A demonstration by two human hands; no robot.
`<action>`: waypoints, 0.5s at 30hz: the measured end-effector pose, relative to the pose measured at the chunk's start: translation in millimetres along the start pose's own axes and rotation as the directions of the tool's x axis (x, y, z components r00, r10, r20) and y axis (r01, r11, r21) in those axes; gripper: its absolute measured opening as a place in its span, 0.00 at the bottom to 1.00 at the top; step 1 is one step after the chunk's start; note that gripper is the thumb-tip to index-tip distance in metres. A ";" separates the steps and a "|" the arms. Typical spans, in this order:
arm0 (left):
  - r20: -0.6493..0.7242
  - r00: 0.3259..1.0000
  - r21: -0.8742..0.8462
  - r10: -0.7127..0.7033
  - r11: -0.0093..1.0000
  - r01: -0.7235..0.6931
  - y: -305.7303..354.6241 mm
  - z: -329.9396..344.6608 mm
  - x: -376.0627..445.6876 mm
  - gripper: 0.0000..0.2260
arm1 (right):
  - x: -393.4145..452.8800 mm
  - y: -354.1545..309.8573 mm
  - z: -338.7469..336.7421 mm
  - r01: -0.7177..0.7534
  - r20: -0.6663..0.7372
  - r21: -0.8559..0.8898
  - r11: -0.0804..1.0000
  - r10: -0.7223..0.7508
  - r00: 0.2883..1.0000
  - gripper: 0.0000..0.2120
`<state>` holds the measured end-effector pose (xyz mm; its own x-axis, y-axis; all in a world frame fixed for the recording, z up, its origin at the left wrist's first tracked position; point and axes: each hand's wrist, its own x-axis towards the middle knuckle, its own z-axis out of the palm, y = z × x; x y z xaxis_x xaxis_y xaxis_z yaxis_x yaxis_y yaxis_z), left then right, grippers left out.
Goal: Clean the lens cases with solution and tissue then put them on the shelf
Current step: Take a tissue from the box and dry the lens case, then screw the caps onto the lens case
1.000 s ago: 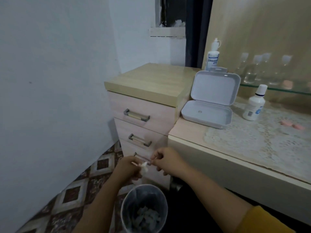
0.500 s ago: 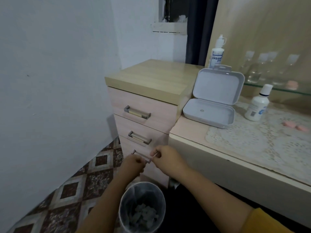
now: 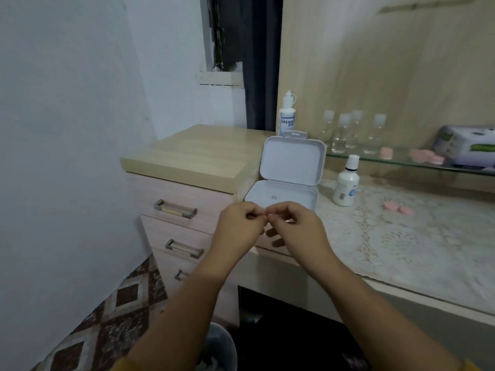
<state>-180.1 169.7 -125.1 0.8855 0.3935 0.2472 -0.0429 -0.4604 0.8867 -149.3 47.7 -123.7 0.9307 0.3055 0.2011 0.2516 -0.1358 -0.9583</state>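
My left hand [image 3: 238, 226] and my right hand [image 3: 293, 227] meet fingertip to fingertip in front of an open white box [image 3: 290, 163]. Between them they pinch a small thin stick, almost wholly hidden by the fingers. One pink lens case [image 3: 397, 208] lies on the lace cloth to the right of my hands. More pink lens cases [image 3: 426, 156] sit on the glass shelf [image 3: 361, 158]. A white solution bottle [image 3: 345, 186] stands right of the box. A tissue pack [image 3: 466, 148] lies on the shelf at far right.
A second bottle [image 3: 287, 116] stands behind the box lid. Several small clear bottles [image 3: 345, 132] line the shelf. A wooden drawer unit [image 3: 187, 156] stands to the left against the wall. A waste bin [image 3: 217, 349] with crumpled tissue stands on the floor below my arms.
Both hands have risen from above the waste bin to table height in front of the white box. The white-tipped stick seen earlier is now hidden in the fingertips.
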 end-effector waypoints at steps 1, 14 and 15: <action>0.029 0.999 -0.003 0.017 1.000 -0.017 8.1 10.9 3.9 0.08 | 1.8 -0.1 -13.9 -0.006 -0.030 0.005 1.000 0.006 1.000 0.06; 0.290 0.951 -0.058 0.105 0.994 -0.092 54.9 153.7 38.7 0.09 | 21.6 44.8 -189.8 -0.134 -0.417 -0.182 0.974 0.047 0.908 0.07; 0.305 0.946 -0.046 0.106 0.994 -0.097 55.1 161.2 40.8 0.09 | 22.9 49.2 -200.0 -0.156 -0.436 -0.218 0.963 0.047 0.899 0.07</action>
<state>-71.8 32.1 -129.1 0.9746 0.0806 0.2088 -0.1496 -0.4594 0.8755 -62.5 -140.5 -125.6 0.9640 -0.1422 0.2246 0.1554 -0.3842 -0.9101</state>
